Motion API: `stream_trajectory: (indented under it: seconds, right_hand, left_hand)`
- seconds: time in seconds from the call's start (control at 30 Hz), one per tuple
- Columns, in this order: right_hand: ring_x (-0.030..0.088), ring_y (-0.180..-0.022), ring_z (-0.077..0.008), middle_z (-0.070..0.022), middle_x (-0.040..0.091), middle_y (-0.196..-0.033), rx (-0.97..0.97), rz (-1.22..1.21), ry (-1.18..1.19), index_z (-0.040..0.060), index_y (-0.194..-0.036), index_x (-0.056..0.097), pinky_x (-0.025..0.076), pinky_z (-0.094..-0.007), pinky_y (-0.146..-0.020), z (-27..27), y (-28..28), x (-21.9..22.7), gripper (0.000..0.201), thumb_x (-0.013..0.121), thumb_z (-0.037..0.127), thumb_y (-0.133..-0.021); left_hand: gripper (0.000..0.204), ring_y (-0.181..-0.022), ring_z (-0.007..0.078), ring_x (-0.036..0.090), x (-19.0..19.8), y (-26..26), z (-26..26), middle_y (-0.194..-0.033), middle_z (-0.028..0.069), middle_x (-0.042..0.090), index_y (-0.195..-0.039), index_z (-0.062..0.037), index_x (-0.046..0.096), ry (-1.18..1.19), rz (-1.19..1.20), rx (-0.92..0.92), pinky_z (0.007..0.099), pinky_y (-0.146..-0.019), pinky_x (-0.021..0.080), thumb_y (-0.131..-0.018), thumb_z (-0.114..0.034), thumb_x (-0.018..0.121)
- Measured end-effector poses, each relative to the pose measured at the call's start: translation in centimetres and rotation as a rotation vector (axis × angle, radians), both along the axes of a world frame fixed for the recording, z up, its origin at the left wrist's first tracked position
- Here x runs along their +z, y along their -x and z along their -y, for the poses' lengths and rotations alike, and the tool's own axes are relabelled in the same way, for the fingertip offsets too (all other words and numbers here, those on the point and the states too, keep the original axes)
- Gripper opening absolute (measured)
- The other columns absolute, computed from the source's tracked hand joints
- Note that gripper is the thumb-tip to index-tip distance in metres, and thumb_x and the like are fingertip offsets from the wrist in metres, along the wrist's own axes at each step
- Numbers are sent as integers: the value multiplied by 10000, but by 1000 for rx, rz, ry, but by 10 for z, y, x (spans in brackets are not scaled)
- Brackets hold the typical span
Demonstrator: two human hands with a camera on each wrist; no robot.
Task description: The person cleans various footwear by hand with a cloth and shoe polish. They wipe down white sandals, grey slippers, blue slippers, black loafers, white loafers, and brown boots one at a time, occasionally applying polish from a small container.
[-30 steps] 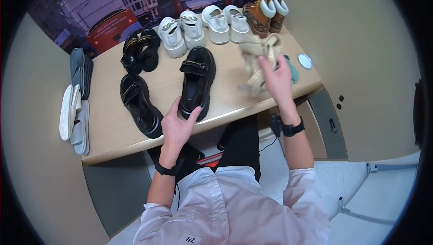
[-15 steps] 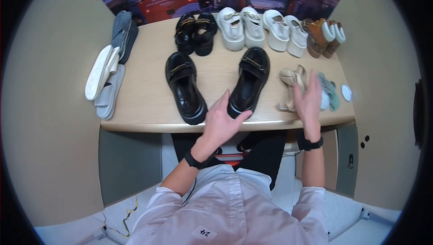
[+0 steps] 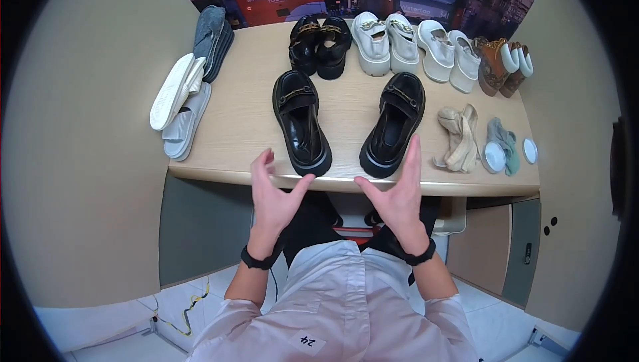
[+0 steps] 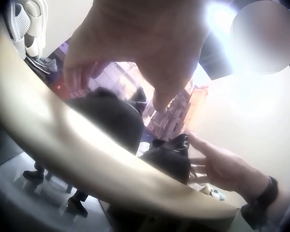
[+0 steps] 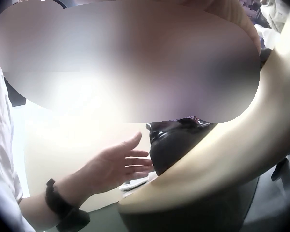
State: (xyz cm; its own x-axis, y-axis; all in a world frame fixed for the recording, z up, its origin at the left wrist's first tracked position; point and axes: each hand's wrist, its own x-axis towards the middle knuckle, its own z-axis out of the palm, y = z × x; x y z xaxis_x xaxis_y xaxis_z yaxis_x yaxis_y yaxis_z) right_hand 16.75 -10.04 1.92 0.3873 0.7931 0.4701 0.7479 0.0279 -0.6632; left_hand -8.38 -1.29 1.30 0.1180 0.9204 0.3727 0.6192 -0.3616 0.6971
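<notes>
Two black loafers with metal bits stand side by side on the table, toes away from the person: the left loafer (image 3: 301,122) and the right loafer (image 3: 394,124). At the left loafer's heel is the left hand (image 3: 275,199), fingers spread and thumb out, holding nothing. The right hand (image 3: 397,205) is spread the same way by the right loafer's heel. Whether either hand touches a shoe cannot be told. In the left wrist view the right hand (image 4: 227,169) shows beside a dark shoe; the right wrist view shows the left hand (image 5: 117,166) with straight fingers.
Along the back stand black shoes (image 3: 319,47), white platform shoes (image 3: 388,45), white clogs (image 3: 449,55) and brown boots (image 3: 504,65). Beige cloth (image 3: 459,137), green cloth (image 3: 504,143) and white discs lie right. Slippers (image 3: 188,119) line the left edge.
The right hand has put the beige cloth down at the right and moved over to the right loafer. The left hand has left that loafer and shifted to the left one. The head view has turned.
</notes>
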Motion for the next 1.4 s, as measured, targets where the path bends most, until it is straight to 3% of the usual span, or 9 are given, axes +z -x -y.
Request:
stream_trajectory:
  seconds: [0.07, 0.2, 0.3, 0.5, 0.63, 0.9, 0.97, 1.13, 1.4]
  right_hand:
    - [352, -1573, -572, -438, 257, -1701, -28, 28, -18, -77, -1714, 192, 368, -553, -1271, -10, 3, -6, 1343, 1010, 399, -761]
    - [366, -1552, -587, -433, 260, -1692, -88, 87, -34, -50, -1728, 167, 407, -547, -1241, -24, -4, -6, 1364, 1012, 399, -755]
    - [463, -1481, -567, -413, 378, -1629, -130, 81, -11, -41, -1732, 153, 448, -536, -1199, -26, -12, -5, 1340, 1004, 349, -773]
    - [625, -1308, -486, -362, 567, -1469, -65, -116, 24, -38, -1742, 118, 515, -503, -1106, -13, -33, 0, 1288, 956, 216, -798]
    - [609, -1368, -464, -367, 540, -1516, 22, -284, 74, 19, -1766, 96, 494, -477, -1162, -3, -67, -4, 1282, 925, 174, -800]
    - [558, -1432, -439, -348, 517, -1540, -67, -86, 0, 25, -1764, 157, 448, -475, -1224, 11, -117, -3, 1150, 759, 38, -784]
    - [572, -1407, -427, -328, 539, -1523, -71, -60, 15, 20, -1760, 166, 468, -476, -1201, 12, -121, 3, 1208, 877, 96, -786]
    - [610, -1348, -399, -295, 592, -1488, -114, -166, 79, 64, -1768, 185, 506, -470, -1152, 10, -128, 2, 1325, 1014, 219, -747]
    - [647, -1339, -374, -258, 602, -1555, -81, -232, 180, 57, -1734, 314, 530, -434, -1130, 9, -160, 4, 1186, 998, 195, -776]
  left_hand:
    - [1216, -1422, 424, 553, -1, -11, -4, -1487, 282, 545, -1645, 87, 325, 43, -85, -45, 487, -1224, 435, -762, -379, 1019]
    - [1256, -1427, 439, 533, -4, -34, -10, -1486, 294, 542, -1622, 121, 342, 36, -96, -45, 481, -1209, 450, -728, -436, 1028]
    - [1224, -1416, 441, 538, -7, -39, -20, -1458, 289, 556, -1596, 129, 374, 73, -108, 41, 482, -1201, 455, -733, -447, 1022]
    - [1102, -1380, 422, 577, 1, -34, -24, -1445, 281, 578, -1537, 129, 461, 83, -97, 1, 470, -1183, 471, -747, -412, 1008]
    - [1033, -1372, 398, 594, 5, -15, -27, -1442, 261, 583, -1538, 98, 488, 125, -53, -68, 455, -1188, 471, -756, -348, 993]
    - [1032, -1491, 305, 531, 13, 41, -51, -1560, 203, 556, -1601, 23, 460, 413, 101, -395, 406, -1272, 397, -719, -175, 956]
    - [1018, -1466, 322, 559, 15, 47, -61, -1517, 226, 593, -1594, 15, 466, 437, 164, -459, 412, -1258, 423, -715, -159, 949]
    - [1035, -1402, 315, 609, 16, 36, -61, -1483, 241, 617, -1547, 52, 492, 239, -56, -251, 409, -1211, 468, -700, -211, 1025]
    - [974, -1300, 305, 689, 4, 40, -78, -1394, 238, 690, -1510, 52, 535, 279, 40, -214, 392, -1137, 528, -726, -249, 1027]
